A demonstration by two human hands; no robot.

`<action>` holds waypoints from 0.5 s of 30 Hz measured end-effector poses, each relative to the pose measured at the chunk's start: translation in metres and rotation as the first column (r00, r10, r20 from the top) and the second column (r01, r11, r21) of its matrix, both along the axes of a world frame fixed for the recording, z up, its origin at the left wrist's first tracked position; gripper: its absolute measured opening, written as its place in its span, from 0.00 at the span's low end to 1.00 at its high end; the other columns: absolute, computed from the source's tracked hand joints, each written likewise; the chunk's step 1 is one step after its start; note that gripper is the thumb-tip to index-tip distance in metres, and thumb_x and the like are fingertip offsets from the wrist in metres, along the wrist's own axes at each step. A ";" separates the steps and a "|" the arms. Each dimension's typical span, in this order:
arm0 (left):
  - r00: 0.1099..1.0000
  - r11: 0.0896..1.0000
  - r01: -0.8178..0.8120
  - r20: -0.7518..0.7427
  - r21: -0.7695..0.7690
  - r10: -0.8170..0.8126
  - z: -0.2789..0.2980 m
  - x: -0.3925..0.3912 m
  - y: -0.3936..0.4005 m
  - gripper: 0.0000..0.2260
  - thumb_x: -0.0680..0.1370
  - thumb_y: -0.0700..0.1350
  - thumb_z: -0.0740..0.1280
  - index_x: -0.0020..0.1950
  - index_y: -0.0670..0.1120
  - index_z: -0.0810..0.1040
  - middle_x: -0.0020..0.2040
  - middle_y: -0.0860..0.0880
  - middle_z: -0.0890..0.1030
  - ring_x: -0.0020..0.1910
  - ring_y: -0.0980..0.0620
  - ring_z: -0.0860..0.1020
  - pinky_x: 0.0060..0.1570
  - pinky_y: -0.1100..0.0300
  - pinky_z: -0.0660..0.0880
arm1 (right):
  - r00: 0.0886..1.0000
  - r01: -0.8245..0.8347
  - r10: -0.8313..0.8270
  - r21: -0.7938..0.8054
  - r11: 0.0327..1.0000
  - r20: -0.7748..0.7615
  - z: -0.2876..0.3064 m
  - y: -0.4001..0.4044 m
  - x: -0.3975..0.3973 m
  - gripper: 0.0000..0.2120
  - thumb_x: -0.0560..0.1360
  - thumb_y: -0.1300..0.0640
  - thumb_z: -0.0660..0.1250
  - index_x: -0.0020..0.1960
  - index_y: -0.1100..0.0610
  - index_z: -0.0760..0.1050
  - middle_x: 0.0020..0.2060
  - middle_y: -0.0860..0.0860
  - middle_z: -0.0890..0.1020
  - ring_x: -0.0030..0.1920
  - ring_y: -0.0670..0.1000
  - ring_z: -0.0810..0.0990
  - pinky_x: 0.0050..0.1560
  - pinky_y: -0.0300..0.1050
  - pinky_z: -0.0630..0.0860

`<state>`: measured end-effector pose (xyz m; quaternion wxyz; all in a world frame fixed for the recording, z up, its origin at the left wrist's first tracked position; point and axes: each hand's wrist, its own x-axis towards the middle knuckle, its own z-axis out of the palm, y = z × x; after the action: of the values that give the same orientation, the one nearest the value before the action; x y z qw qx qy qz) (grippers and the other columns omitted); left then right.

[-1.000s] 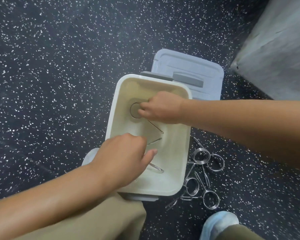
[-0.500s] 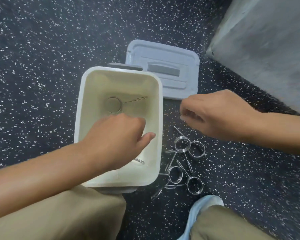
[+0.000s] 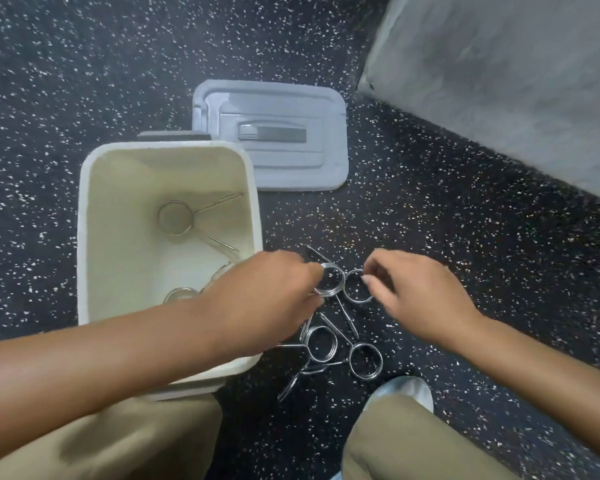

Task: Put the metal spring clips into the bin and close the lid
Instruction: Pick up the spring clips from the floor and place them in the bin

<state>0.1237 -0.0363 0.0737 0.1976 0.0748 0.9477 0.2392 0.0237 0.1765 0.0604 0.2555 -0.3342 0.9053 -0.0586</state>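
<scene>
An open cream bin (image 3: 84, 237) stands on the speckled floor. One metal spring clip (image 3: 175, 217) lies inside it; a second one (image 3: 179, 293) shows partly under my left forearm. Several more spring clips (image 3: 321, 342) lie in a pile on the floor right of the bin. My left hand (image 3: 264, 299) reaches over the bin's right rim, fingertips closing on the coil of a clip (image 3: 330, 279). My right hand (image 3: 416, 299) pinches the neighbouring clip ring (image 3: 359, 299). Both clips still rest in the pile. The grey lid (image 3: 274, 168) lies flat behind the bin.
A grey slab or wall base (image 3: 499, 81) runs along the upper right. My knees in tan trousers (image 3: 413, 441) and a light shoe (image 3: 406, 393) sit close in front of the clip pile. Dark speckled floor (image 3: 84, 81) surrounds the bin.
Both hands left the bin after dropping clips there and moved right and down to the pile on the floor, where the fingers now touch two clips.
</scene>
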 end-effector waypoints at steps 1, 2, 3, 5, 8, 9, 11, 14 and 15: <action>1.000 1.000 0.030 0.011 -0.007 -0.030 -0.003 -0.003 0.006 0.11 0.82 0.53 0.61 0.45 0.47 0.69 0.42 0.50 0.75 0.42 0.47 0.77 0.39 0.54 0.71 | 0.999 0.033 -0.033 0.001 0.999 0.025 -0.007 0.003 0.004 0.06 0.80 0.48 0.63 0.53 0.48 0.76 0.43 0.42 0.80 0.44 0.49 0.79 0.43 0.47 0.76; 0.998 0.998 0.055 0.017 -0.015 -0.055 -0.006 -0.006 0.011 0.10 0.82 0.52 0.61 0.46 0.48 0.68 0.42 0.50 0.74 0.43 0.47 0.76 0.39 0.55 0.68 | 0.996 0.069 -0.069 -0.003 0.998 0.050 -0.012 0.006 0.006 0.06 0.80 0.49 0.64 0.53 0.49 0.76 0.44 0.42 0.80 0.44 0.49 0.79 0.44 0.47 0.76; 0.997 0.997 0.076 0.024 -0.023 -0.076 -0.011 -0.009 0.017 0.09 0.82 0.51 0.61 0.47 0.48 0.68 0.43 0.50 0.73 0.43 0.47 0.76 0.40 0.55 0.68 | 0.992 0.108 -0.106 -0.015 0.994 0.073 -0.018 0.009 0.008 0.06 0.80 0.49 0.65 0.53 0.49 0.77 0.44 0.43 0.81 0.45 0.49 0.79 0.45 0.48 0.77; 0.995 0.995 0.091 0.039 -0.041 -0.090 -0.022 -0.014 0.026 0.07 0.82 0.49 0.63 0.49 0.46 0.71 0.44 0.48 0.74 0.42 0.46 0.74 0.41 0.54 0.71 | 0.979 0.181 -0.176 -0.036 0.983 0.106 -0.028 0.012 0.011 0.05 0.79 0.50 0.66 0.52 0.49 0.77 0.43 0.43 0.82 0.44 0.49 0.80 0.46 0.49 0.78; 0.991 0.991 0.106 0.086 -0.083 -0.099 -0.045 -0.019 0.037 0.04 0.81 0.44 0.64 0.51 0.44 0.73 0.42 0.48 0.72 0.39 0.46 0.73 0.39 0.52 0.74 | 0.954 0.271 -0.260 -0.061 0.961 0.151 -0.037 0.016 0.015 0.04 0.79 0.51 0.66 0.52 0.49 0.78 0.42 0.43 0.82 0.40 0.47 0.78 0.44 0.49 0.77; 0.989 0.987 0.116 0.100 -0.111 -0.105 -0.053 -0.020 0.041 0.02 0.80 0.42 0.64 0.50 0.43 0.74 0.41 0.48 0.72 0.40 0.45 0.76 0.38 0.51 0.75 | 0.945 0.299 -0.285 -0.072 0.952 0.163 -0.039 0.018 0.017 0.04 0.79 0.51 0.66 0.52 0.49 0.78 0.41 0.43 0.81 0.39 0.46 0.77 0.43 0.48 0.76; 0.981 0.971 0.153 0.144 -0.186 -0.127 -0.068 -0.020 0.047 0.02 0.78 0.38 0.65 0.50 0.43 0.75 0.42 0.47 0.75 0.41 0.43 0.79 0.37 0.49 0.78 | 0.924 0.352 -0.331 -0.088 0.932 0.190 -0.041 0.020 0.021 0.03 0.79 0.52 0.67 0.51 0.49 0.78 0.39 0.43 0.80 0.37 0.44 0.76 0.40 0.46 0.74; 0.959 0.928 0.227 0.236 -0.295 -0.159 -0.084 -0.024 0.058 0.06 0.79 0.39 0.65 0.56 0.42 0.76 0.49 0.44 0.81 0.45 0.41 0.82 0.35 0.52 0.72 | 0.896 0.414 -0.384 -0.107 0.904 0.225 -0.044 0.025 0.026 0.02 0.79 0.53 0.67 0.50 0.49 0.78 0.36 0.42 0.78 0.35 0.41 0.75 0.38 0.43 0.70; 0.952 0.912 0.249 0.254 -0.326 -0.169 -0.088 -0.026 0.062 0.07 0.79 0.39 0.65 0.57 0.42 0.76 0.51 0.44 0.81 0.47 0.41 0.82 0.35 0.53 0.70 | 0.891 0.423 -0.391 -0.111 0.899 0.230 -0.044 0.027 0.027 0.02 0.79 0.53 0.67 0.50 0.49 0.78 0.35 0.42 0.78 0.35 0.41 0.75 0.37 0.43 0.70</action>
<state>0.0981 0.0259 -0.0147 0.3363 0.1127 0.9337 0.0488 0.0511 0.2036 0.0166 0.3005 -0.1481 0.9171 -0.2162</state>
